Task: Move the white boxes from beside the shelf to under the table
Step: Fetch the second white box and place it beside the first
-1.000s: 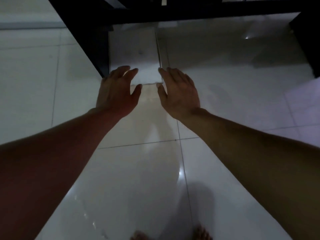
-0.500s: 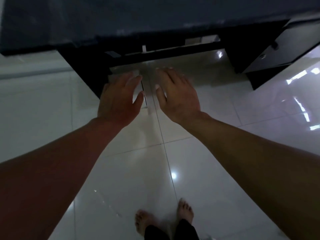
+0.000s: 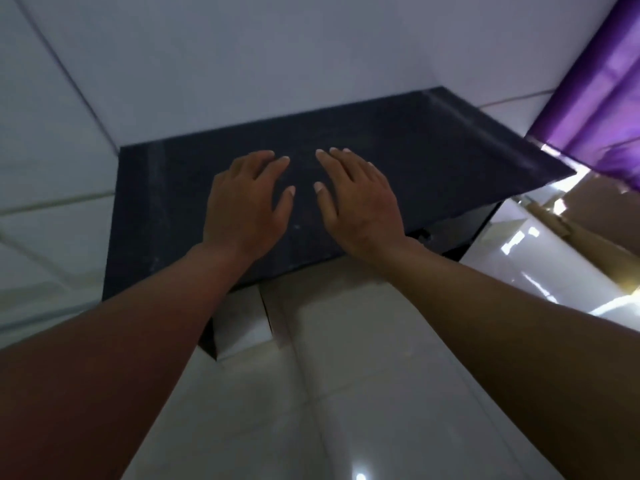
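This looks like a room in a home, though the dim, slightly blurred view leaves that open. The floor [image 3: 363, 393] is glossy pale tile with thin grout lines. A dark table [image 3: 433, 161] stands against a plain white wall [image 3: 277, 46], and a purple curtain [image 3: 602, 98] hangs at the right, with daylight showing beneath it.

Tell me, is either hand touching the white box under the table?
Apart. The head view shows both hands, left and right, open over the tabletop, while the box sits on the floor below its near edge.
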`<state>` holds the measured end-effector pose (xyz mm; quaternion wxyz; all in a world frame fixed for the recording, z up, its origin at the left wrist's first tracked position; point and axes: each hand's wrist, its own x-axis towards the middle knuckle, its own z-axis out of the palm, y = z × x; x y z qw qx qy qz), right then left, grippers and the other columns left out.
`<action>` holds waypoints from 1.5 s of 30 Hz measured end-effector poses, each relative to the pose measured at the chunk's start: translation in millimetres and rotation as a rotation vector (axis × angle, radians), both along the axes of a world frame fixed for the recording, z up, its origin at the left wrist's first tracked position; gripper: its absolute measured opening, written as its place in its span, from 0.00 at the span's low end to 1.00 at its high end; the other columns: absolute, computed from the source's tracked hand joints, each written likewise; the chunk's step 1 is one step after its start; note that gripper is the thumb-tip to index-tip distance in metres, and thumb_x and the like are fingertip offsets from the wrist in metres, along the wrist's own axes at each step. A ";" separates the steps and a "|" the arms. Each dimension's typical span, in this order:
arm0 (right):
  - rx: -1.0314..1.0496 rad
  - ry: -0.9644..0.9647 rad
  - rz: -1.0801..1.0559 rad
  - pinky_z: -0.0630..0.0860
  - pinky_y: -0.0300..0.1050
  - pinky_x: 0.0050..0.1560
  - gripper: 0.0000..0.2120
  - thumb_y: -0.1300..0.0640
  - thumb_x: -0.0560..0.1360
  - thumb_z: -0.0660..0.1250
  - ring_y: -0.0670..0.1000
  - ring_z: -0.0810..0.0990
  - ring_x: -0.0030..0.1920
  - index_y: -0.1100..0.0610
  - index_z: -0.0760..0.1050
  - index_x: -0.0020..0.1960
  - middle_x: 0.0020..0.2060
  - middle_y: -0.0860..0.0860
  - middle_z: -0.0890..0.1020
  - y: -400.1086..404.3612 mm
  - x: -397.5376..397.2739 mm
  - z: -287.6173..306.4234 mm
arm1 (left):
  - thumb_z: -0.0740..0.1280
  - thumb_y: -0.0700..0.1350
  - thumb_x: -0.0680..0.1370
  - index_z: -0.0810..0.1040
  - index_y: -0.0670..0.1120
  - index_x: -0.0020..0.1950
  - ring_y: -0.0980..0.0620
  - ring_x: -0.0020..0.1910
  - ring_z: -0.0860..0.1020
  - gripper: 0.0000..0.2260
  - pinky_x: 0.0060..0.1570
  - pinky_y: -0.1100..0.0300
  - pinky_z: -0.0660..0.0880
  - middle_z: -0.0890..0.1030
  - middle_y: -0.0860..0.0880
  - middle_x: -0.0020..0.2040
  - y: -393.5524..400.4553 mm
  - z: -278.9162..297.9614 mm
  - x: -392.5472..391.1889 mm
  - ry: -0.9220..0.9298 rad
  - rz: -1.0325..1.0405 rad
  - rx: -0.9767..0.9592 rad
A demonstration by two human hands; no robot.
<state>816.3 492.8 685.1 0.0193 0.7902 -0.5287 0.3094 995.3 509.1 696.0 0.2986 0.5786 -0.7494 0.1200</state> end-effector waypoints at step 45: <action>-0.038 -0.053 -0.374 0.65 0.58 0.71 0.23 0.50 0.82 0.58 0.53 0.65 0.74 0.54 0.64 0.76 0.74 0.54 0.69 -317.0 -694.8 127.1 | 0.60 0.56 0.80 0.73 0.47 0.70 0.44 0.69 0.72 0.22 0.66 0.44 0.68 0.73 0.45 0.71 -401.9 140.0 -675.1 0.096 -0.302 0.022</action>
